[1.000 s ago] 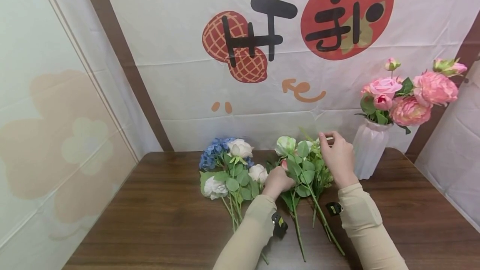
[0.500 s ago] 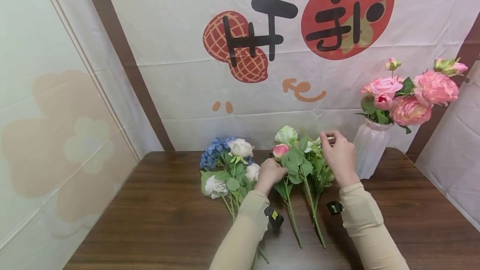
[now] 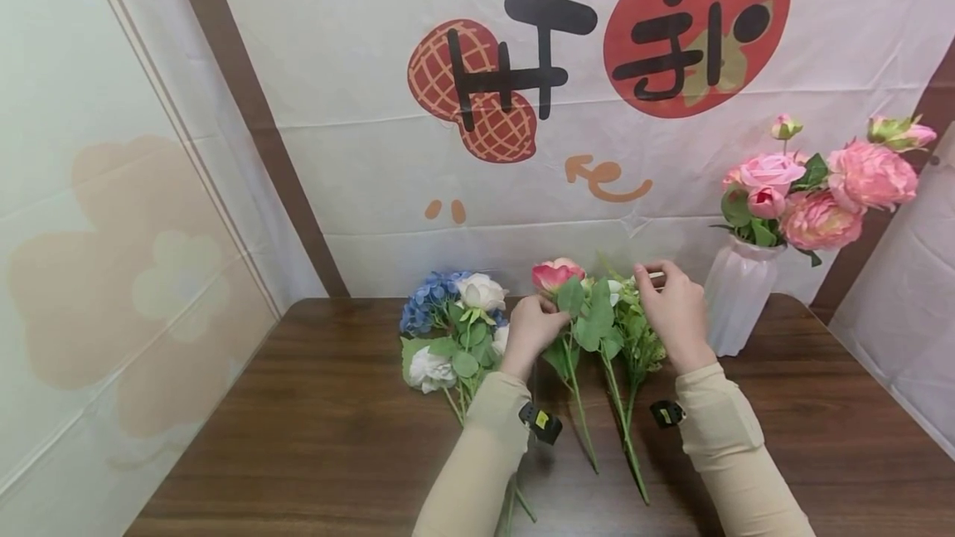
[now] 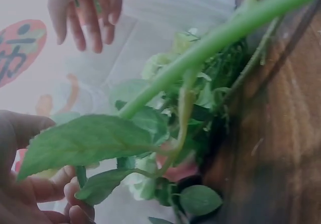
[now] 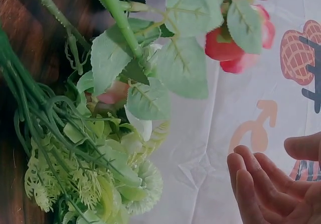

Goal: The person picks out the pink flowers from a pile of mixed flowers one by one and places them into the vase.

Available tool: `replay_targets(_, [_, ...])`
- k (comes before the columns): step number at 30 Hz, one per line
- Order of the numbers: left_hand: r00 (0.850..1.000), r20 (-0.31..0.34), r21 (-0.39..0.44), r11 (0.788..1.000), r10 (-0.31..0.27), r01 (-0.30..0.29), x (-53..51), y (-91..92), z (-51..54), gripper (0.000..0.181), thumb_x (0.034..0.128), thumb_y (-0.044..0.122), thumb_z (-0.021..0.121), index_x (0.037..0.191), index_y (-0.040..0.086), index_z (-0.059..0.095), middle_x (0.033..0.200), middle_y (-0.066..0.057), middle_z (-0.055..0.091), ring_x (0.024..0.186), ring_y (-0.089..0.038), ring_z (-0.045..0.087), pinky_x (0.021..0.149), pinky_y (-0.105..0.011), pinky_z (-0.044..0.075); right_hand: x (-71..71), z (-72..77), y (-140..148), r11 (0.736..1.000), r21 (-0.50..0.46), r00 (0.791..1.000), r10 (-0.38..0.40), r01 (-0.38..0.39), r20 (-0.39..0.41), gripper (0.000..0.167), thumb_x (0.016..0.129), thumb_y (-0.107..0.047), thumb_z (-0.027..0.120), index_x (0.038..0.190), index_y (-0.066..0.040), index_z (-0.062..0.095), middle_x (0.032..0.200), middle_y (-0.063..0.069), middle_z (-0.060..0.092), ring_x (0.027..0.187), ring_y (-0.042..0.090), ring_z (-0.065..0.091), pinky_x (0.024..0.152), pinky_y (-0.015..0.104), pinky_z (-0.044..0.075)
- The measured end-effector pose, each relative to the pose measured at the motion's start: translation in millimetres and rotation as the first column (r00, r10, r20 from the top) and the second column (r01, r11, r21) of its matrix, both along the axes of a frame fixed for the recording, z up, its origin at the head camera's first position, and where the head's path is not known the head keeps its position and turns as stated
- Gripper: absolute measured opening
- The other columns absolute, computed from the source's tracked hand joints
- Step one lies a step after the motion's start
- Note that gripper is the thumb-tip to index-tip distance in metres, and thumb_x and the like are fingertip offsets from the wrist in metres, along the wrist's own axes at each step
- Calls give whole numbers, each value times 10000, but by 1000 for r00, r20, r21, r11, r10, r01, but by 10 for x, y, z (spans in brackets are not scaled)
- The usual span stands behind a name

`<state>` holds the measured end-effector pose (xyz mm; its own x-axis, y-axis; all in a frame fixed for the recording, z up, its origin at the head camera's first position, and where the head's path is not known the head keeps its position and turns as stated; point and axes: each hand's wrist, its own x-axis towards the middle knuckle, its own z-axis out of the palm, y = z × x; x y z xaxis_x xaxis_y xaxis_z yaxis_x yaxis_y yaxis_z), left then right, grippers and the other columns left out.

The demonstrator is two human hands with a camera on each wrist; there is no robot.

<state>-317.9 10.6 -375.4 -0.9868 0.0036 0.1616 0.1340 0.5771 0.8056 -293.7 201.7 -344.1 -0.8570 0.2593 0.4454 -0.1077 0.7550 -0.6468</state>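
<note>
My left hand [image 3: 533, 331] pinches a pink-red artificial flower [image 3: 558, 273] just below its bloom, at the table's back. Its leaves and green stem cross close in front of the left wrist view, hiding part of the grip. The flower's stem slants down toward the near side of the table. My right hand [image 3: 677, 317] is raised beside the greenery, fingers loosely bent; nothing shows in it in the right wrist view. Between the hands lie green leafy stems [image 3: 640, 342] with pale green blooms [image 5: 143, 186]. A second reddish bloom [image 4: 178, 166] is partly hidden among the leaves.
Left of my hands lie a blue hydrangea [image 3: 427, 309] and several white flowers [image 3: 481, 292]. A white ribbed vase [image 3: 739, 301] with pink flowers [image 3: 824, 218] stands at the back right. The brown wooden table [image 3: 321, 429] meets a printed cloth backdrop [image 3: 358, 181].
My left hand has moved slightly left and up with the pink-red flower, whose bloom now shows above the leaves. The stems beneath have shifted. My right hand stays almost in place.
</note>
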Motion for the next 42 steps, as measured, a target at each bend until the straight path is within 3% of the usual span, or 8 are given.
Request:
replay_targets(6, [1000,-22,28,1000,13,-13,48,-65,137,129,733,195,736,764,79,690,819,-45,675,726,-171,573,620,-249,443,20,26,-20,1000,3,1000,1,-1,8,518,970,-503,404,1142,-75,641,967,166,713,827,338,665,721,479,494])
replay_targets(14, [1000,-24,220,975,18,-13,113,-128,297,87,728,95,713,803,79,672,800,-41,660,713,-164,571,613,-248,460,45,49,-39,1000,7,1000,26,-25,-16,501,972,-488,414,1134,-72,643,950,156,717,807,320,677,704,474,507])
replay_targets(23, [991,-127,301,954,35,4,172,-143,423,340,739,79,700,1075,122,663,859,-73,717,769,-174,637,635,-259,477,160,148,-124,995,7,993,100,-100,-54,455,961,-480,454,1110,-100,655,931,141,725,782,278,695,619,411,526])
replay_targets(30, [971,-212,353,935,110,-29,228,-151,473,118,807,139,682,920,109,703,822,-49,718,741,-138,632,612,-243,460,260,215,-240,986,14,982,169,-168,-89,385,953,-440,508,1082,-109,658,948,122,726,790,266,692,645,427,537])
replay_targets(36, [953,-251,464,885,167,-33,283,-149,518,61,795,148,715,782,98,683,694,-27,640,637,-83,555,562,-239,432,339,254,-360,973,55,959,230,-224,-165,239,926,-325,606,1019,-120,685,899,98,731,784,251,693,658,432,539])
replay_targets(39, [951,-260,527,850,166,-4,315,-138,551,53,791,138,726,796,94,697,710,-30,655,639,-80,551,568,-240,440,367,266,-421,966,91,937,257,-242,-237,185,894,-284,659,975,-125,706,850,61,733,751,212,690,653,407,553])
replay_targets(42, [945,-282,561,828,165,23,342,-122,584,75,786,135,743,842,88,727,770,-56,707,672,-70,580,593,-235,459,385,270,-470,961,97,913,276,-258,-302,148,863,-248,699,940,-124,723,820,37,734,728,174,690,637,375,571])
